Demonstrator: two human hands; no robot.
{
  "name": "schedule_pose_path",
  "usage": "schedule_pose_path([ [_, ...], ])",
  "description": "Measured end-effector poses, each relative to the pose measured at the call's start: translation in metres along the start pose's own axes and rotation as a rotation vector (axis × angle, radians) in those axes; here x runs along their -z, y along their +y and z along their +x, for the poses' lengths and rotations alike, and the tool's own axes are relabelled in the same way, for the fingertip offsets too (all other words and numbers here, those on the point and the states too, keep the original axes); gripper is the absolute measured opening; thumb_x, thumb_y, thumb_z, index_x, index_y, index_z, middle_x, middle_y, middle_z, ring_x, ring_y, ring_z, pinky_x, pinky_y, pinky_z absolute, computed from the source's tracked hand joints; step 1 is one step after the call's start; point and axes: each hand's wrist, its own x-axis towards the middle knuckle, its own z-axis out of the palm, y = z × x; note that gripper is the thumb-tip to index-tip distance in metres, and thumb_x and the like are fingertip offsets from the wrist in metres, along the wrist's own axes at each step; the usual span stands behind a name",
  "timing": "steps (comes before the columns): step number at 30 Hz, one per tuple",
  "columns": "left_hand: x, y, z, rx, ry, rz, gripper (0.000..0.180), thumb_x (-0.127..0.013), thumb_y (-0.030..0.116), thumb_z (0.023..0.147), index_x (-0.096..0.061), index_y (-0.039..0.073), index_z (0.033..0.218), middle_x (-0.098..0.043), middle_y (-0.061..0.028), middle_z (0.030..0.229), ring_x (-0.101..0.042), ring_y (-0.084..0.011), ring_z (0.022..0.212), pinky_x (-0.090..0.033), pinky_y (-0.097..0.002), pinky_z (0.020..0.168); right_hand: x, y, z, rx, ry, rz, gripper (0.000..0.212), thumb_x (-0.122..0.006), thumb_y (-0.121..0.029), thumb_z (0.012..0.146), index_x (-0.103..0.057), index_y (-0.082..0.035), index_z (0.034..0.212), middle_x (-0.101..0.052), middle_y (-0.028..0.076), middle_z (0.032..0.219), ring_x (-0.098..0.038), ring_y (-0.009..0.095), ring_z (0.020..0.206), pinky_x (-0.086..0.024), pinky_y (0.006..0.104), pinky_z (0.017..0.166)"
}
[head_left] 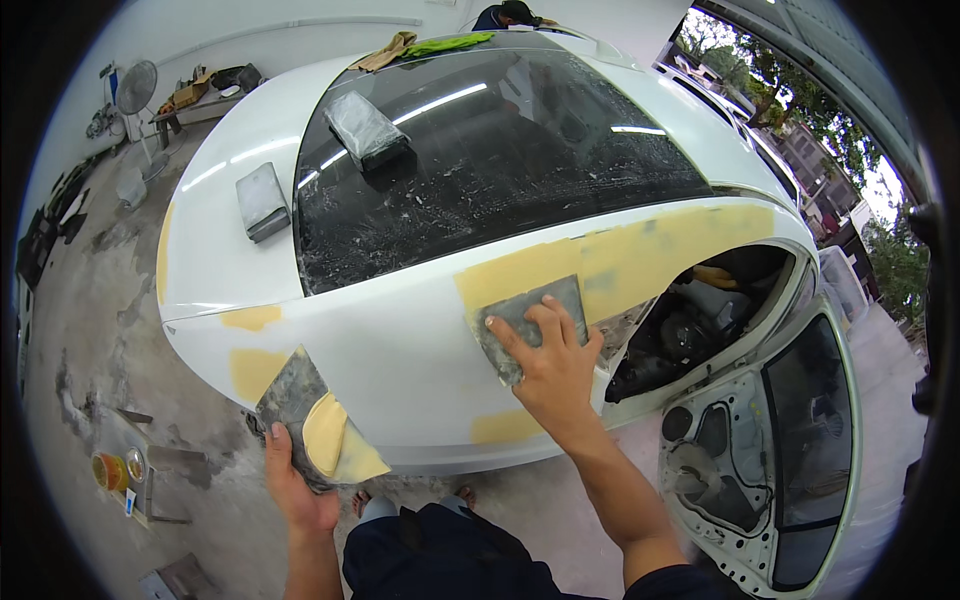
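The white car (400, 345) spreads ahead of both grips. An open car door (735, 470) stands to the right of the right grip (545, 360), limiting room there. A long yellow patch (640, 250) runs ahead and rightward of that grip, which holds a dark flat sheet (518, 302), fingers spread over its face, apparently to press it evenly. The left grip (295, 480) clasps a dark plate (290, 388) by its edge, probably to keep the cream mound (326, 430) handy. A grey block (262, 200) lies farther ahead of the left grip, out of its way.
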Motion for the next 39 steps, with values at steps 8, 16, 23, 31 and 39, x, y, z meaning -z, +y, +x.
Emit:
schedule_pose_path([
  [8,0.005,0.0,-0.002,0.043,-0.034,-0.018,0.047,-0.052,0.035,0.113,-0.051,0.003,0.148,-0.064,-0.0118,0.14,-0.065,-0.0254,0.127,-0.053,-0.0431,0.108,-0.004,-0.007,-0.086,-0.102,-0.173,-0.017,0.065,-0.078,-0.01,0.07,-0.074,-0.035,0.13,-0.055,0.005,0.128,-0.052,0.028,0.136,-0.033,0.0579,0.094],
  [16,0.01,0.005,-0.006,0.022,-0.052,-0.023,0.047,-0.051,0.034,0.113,-0.05,0.002,0.148,-0.064,-0.0128,0.141,-0.065,-0.0256,0.127,-0.053,-0.0432,0.108,0.047,-0.008,-0.007,-0.095,-0.023,-0.003,0.058,-0.07,-0.004,0.078,-0.072,-0.032,0.128,-0.056,0.007,0.129,-0.051,0.03,0.14,-0.035,0.0631,0.092],
  [23,0.026,0.009,-0.008,-0.018,-0.009,-0.04,0.049,-0.048,0.037,0.114,-0.055,-0.001,0.144,-0.067,-0.0146,0.139,-0.067,-0.0273,0.125,-0.053,-0.0438,0.107,0.037,-0.012,0.059,-0.028,-0.028,-0.052,0.06,-0.076,-0.002,0.074,-0.074,-0.032,0.126,-0.056,0.005,0.128,-0.053,0.027,0.138,-0.036,0.0634,0.096],
  [31,0.032,0.014,-0.009,-0.023,0.014,-0.029,0.05,-0.048,0.038,0.114,-0.054,-0.002,0.144,-0.067,-0.0154,0.139,-0.067,-0.0274,0.125,-0.054,-0.044,0.107,0.028,-0.016,0.064,-0.017,-0.019,0.032,0.052,-0.068,-0.001,0.077,-0.073,-0.028,0.121,-0.058,0.006,0.118,-0.054,0.026,0.133,-0.035,0.0578,0.089],
  [39,0.02,0.007,-0.005,-0.01,0.001,-0.02,0.051,-0.048,0.037,0.114,-0.053,-0.002,0.146,-0.066,-0.0156,0.141,-0.067,-0.0273,0.125,-0.054,-0.0431,0.107,0.013,-0.013,-0.01,-0.042,-0.051,-0.045,0.056,-0.078,-0.009,0.072,-0.074,-0.031,0.123,-0.055,0.004,0.118,-0.055,0.028,0.132,-0.035,0.0541,0.092],
])
